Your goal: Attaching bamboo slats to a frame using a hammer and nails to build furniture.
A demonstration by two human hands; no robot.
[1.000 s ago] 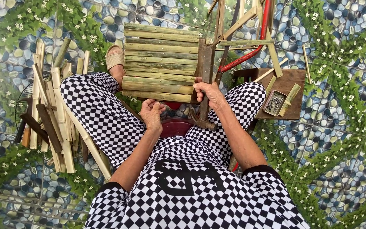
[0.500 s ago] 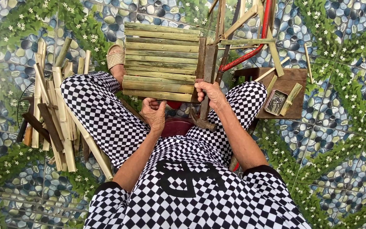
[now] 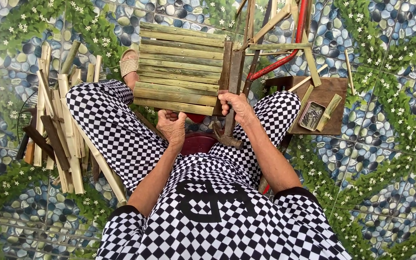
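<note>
The hammer point(image 3: 228, 130) is gripped mid-handle by the right hand point(image 3: 234, 103); it looks head-heavy. The stiff, light bamboo panel point(image 3: 179, 67) is pinched at its near edge by the left hand point(image 3: 172, 126).

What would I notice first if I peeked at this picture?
Probably the bamboo slat panel at top centre, resting over the person's checkered lap. The right hand grips a hammer at the panel's right edge, and the left hand sits at its near edge. Loose bamboo strips pile up on the left.
</note>
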